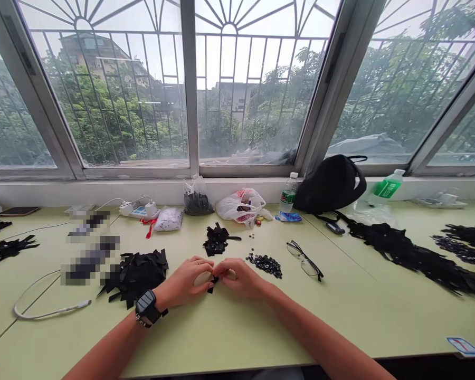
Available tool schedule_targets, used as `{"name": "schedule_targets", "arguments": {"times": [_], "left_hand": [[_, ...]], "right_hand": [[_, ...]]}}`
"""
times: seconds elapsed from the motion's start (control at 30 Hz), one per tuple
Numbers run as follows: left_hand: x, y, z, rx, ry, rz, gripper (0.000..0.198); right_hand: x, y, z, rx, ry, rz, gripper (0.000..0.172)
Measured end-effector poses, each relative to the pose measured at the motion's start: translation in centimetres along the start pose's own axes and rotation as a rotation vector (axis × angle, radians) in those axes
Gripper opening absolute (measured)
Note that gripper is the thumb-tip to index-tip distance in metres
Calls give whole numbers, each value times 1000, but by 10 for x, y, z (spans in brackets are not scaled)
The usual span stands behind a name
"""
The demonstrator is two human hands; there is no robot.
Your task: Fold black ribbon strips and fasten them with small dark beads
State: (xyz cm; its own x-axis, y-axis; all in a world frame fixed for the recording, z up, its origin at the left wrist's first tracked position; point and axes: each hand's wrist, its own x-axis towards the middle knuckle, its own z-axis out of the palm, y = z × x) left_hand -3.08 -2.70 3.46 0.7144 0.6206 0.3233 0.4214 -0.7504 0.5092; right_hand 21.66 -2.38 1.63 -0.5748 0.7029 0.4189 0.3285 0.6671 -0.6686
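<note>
My left hand (186, 284), with a watch on its wrist, and my right hand (239, 278) meet at the middle of the table. Their fingertips pinch a short black fabric strip (211, 288) between them; part of it is hidden by the fingers. Left of my left hand lies a heap of black strips (142, 274). Beyond the hands is a smaller pile of black strips (217, 240). To the right of my right hand, small dark shiny round pieces (266, 265) are spread in a cluster, with a few loose ones behind it.
Eyeglasses (305, 260) lie right of the round pieces. Along the window side stand a plastic bottle (288, 194), a white plastic bag (239, 206) and a black bag (330, 184). A white cable (43, 315) curls at left. A long row of black strips (415, 256) stretches across the right.
</note>
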Motion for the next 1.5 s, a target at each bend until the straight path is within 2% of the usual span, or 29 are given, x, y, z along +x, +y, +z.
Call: {"name": "schedule_targets", "arguments": {"times": [0.2,0.33,0.53,0.7,0.93,1.0,1.1,1.2,1.37,1.5], "left_hand": [[2,1,0,-42,29,-37,7],[2,2,0,-63,48,-48,12],[2,3,2,-76,63,-47,13],[2,2,2,-77,68,-44,14],[2,2,2,-80,72,-36,12],[2,2,2,-80,69,-37,12],[2,3,1,-81,61,-34,13],[2,4,0,-80,52,-27,13],[3,4,0,-66,52,-36,12],[3,3,1,-47,49,-43,11]], "right_hand": [[0,-1,-3,68,-30,32,24],[-1,0,-3,2,-67,40,16],[1,8,-3,-214,-33,13,29],[2,6,-7,-331,-71,-62,24],[-5,6,-9,-473,-115,-66,46],[-4,4,-7,-479,-82,-88,42],[-1,0,-5,-467,-39,-132,23],[1,-4,-2,-468,-56,-152,13],[0,-1,-4,-484,-110,-119,18],[-3,7,-6,-521,-154,-31,45]]}}
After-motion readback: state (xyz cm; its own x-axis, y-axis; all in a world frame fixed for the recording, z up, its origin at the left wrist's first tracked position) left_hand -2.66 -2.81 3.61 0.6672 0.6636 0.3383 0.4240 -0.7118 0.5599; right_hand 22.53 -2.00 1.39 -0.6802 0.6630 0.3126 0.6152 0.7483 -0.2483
